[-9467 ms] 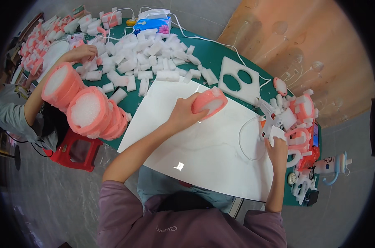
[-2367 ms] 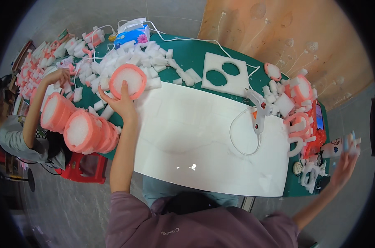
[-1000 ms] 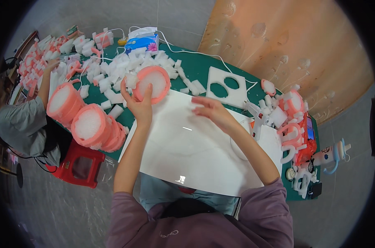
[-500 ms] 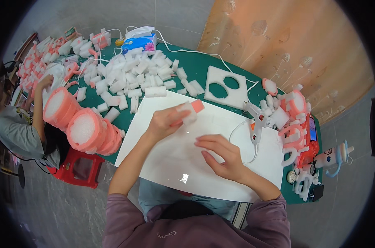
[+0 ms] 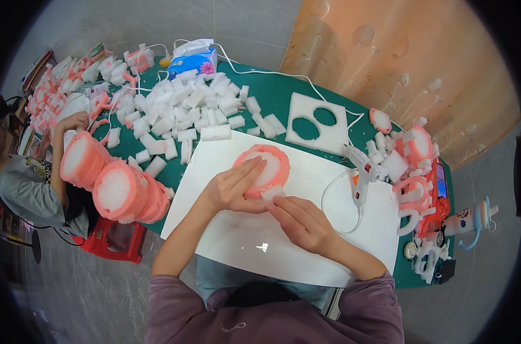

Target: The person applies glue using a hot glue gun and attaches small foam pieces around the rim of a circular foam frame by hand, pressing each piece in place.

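Note:
A round foam piece [image 5: 280,165] with a pink rim and a white middle is over the white board [image 5: 214,241], its face turned up. My left hand [image 5: 233,186] grips it from the left, fingers lying across the white middle and the thumb side at the near rim. At that near rim sits a small white foam block [image 5: 272,192]. My right hand [image 5: 303,222] pinches this block, its fingertips pressed against it close to my left hand. A white glue gun [image 5: 362,179] with a cord stands to the right of my hands.
Loose white foam blocks [image 5: 186,103] pile up at the back left. Pink-and-white foam cylinders [image 5: 120,189] stand left, near a seated person [image 5: 34,183] and a red stool [image 5: 114,241]. A foam sheet with two holes [image 5: 298,109] lies behind; foam pieces and a cup [image 5: 464,221] are right.
The round piece has turned from edge-on to face up and come nearer. My right hand, spread and apart before, has closed on the white block at its rim.

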Motion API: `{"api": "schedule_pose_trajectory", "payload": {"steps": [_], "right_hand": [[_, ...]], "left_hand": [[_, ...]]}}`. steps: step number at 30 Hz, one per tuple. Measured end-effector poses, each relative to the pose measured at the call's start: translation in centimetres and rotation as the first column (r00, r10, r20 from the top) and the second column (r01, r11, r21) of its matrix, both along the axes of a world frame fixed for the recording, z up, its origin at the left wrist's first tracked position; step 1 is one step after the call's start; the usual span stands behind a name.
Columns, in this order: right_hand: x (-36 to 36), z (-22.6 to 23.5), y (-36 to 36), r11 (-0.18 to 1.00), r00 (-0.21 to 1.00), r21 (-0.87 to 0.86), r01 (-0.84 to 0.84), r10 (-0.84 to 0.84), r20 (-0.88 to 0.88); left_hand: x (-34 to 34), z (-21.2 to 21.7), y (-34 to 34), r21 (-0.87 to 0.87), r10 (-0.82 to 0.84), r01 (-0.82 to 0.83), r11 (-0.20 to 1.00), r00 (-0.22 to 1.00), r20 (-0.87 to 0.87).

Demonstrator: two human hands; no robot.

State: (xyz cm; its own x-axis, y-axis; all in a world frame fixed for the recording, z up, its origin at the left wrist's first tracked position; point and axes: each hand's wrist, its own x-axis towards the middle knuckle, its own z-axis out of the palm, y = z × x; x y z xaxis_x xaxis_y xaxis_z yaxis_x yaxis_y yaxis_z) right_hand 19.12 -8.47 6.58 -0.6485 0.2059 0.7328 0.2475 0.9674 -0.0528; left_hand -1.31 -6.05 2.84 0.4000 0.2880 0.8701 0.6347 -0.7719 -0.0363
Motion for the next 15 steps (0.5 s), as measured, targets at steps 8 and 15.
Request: {"api": "schedule_pose_trajectory", "payload": {"steps": [8, 15], "right_hand": [[1.3, -2.9, -5.6, 0.893, 0.942, -0.335, -0.299, 0.333, 0.046], [1.7, -10.9, -11.3, 0.488, 0.544, -0.689, -0.536, 0.824, 0.16]], "left_hand": [[-0.2, -2.6, 0.9, -0.458, 0.233, -0.046, 0.888, 0.902, 0.363], [-0.5, -0.6, 3.6, -0.689, 0.306, 0.357, 0.631, 0.701, 0.644]]}}
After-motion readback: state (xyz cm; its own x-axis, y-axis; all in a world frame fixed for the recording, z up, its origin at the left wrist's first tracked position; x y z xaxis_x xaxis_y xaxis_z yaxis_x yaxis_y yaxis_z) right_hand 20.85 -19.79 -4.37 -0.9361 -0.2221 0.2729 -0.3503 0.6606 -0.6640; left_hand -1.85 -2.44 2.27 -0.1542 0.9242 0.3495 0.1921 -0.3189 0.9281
